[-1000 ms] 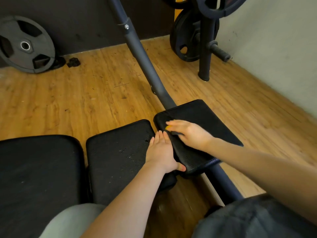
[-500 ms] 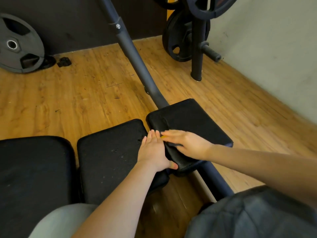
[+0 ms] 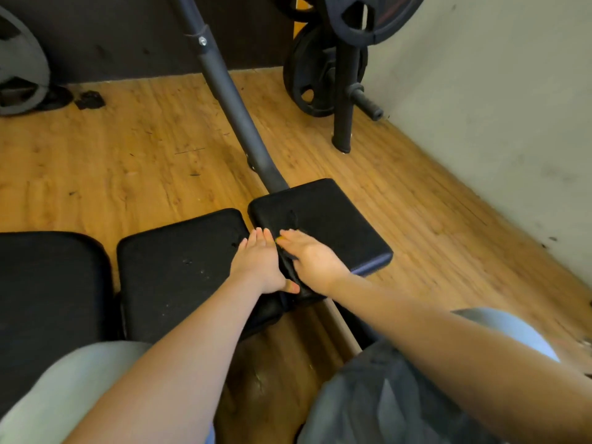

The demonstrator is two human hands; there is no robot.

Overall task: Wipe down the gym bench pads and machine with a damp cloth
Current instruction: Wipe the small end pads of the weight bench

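We judge job midway: right hand (image 3: 315, 262) flat, fingers straight, pressing dark cloth (image 3: 290, 267) on tilted pad (image 3: 333, 216); left hand (image 3: 261, 262) flat on middle pad (image 3: 179, 267). Metal post (image 3: 230, 100) apparently still to wipe.

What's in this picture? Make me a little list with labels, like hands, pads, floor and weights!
left hand: flat, fingers straight, resting on the right edge of the middle pad
right hand: fingers straight, pressing a dark cloth on the right pad
left pad: black, untouched
machine tube: dark, slants up from the right pad
floor: wood planks
weights: plates on a stand by the wall; one plate at far left
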